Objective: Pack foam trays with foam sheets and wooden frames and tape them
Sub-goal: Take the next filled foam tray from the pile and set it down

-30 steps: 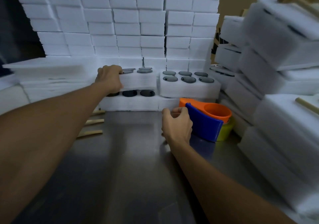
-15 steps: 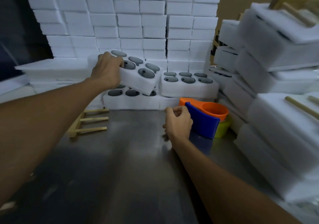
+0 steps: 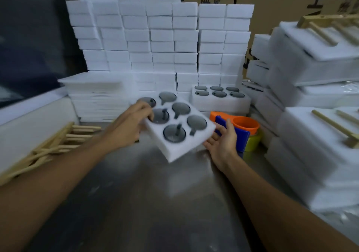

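A left hand (image 3: pixel 134 121) grips the far-left edge of a tilted foam tray (image 3: pixel 179 135) above the bench (image 3: pixel 155 203). The right hand (image 3: pixel 223 143), fingers loosely spread, touches the tray's near-right corner, its long axis running between both hands.

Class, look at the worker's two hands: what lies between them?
In the head view, the foam tray with six round dark pieces lies between the left hand and right hand, tilted above the table.

Matt white foam tray (image 3: pixel 181 150) above a dull, smooth metal table (image 3: pixel 155 203).
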The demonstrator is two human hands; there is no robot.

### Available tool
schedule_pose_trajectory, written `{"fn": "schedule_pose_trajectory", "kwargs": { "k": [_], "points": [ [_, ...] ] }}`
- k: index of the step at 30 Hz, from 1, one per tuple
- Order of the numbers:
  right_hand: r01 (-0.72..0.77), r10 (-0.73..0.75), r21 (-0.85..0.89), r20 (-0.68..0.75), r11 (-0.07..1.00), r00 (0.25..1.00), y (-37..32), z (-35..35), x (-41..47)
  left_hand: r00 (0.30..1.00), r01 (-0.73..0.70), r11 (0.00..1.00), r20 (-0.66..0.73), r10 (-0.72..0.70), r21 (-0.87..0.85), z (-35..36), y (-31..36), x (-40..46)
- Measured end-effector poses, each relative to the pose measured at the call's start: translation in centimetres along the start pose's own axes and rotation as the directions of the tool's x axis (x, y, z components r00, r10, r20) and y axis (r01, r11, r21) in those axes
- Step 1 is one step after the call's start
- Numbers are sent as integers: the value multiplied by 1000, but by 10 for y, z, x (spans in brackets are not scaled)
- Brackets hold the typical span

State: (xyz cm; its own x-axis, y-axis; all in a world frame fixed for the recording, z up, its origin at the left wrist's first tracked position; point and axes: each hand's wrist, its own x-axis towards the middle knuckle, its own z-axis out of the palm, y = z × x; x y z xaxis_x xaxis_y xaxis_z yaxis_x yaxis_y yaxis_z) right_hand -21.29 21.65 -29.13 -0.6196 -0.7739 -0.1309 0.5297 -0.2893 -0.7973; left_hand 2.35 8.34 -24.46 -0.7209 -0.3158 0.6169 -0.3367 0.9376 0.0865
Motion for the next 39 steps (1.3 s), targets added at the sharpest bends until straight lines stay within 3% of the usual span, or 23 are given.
{"fn": "schedule_pose_trajectory", "kwargs": {
  "k": [6, 10, 15, 21, 26, 30, 34, 37, 39],
  "points": [
    [-30, 59, -114, 264, 993, 963, -5, -9, -10, 999, 24, 985, 51, -16, -168, 13, 16, -23],
    [-95, 163, -181, 414, 979, 896, -11, -23, -11, 997, 72, 976, 50, -63, -208, 14, 14, -27],
    [-48, 198, -355, 399, 934, 895, -8, -14, -14, 996, 95, 945, 31, -89, -313, 31, 24, -29],
    [42, 74, -453, 235, 890, 969, 0, -9, -14, 984, 142, 889, -35, -174, -434, 42, 30, -36],
    [89, 12, -534, 181, 841, 983, 2, -15, -15, 937, 292, 702, 48, -345, -649, 49, 44, -48],
    [187, -62, -575, 231, 796, 971, 4, -17, -18, 816, 380, 364, 123, -564, -850, 55, 55, -42],
    [201, -92, -569, 215, 797, 972, 3, -12, -24, 698, 472, 277, 163, -697, -837, 53, 54, -33],
    [188, -102, -543, 184, 818, 978, 2, -9, -24, 693, 476, 119, 289, -661, -871, 47, 62, -33],
    [181, -108, -531, 167, 828, 980, 3, -8, -23, 716, 489, 172, 281, -639, -855, 48, 65, -33]
  ]
}}
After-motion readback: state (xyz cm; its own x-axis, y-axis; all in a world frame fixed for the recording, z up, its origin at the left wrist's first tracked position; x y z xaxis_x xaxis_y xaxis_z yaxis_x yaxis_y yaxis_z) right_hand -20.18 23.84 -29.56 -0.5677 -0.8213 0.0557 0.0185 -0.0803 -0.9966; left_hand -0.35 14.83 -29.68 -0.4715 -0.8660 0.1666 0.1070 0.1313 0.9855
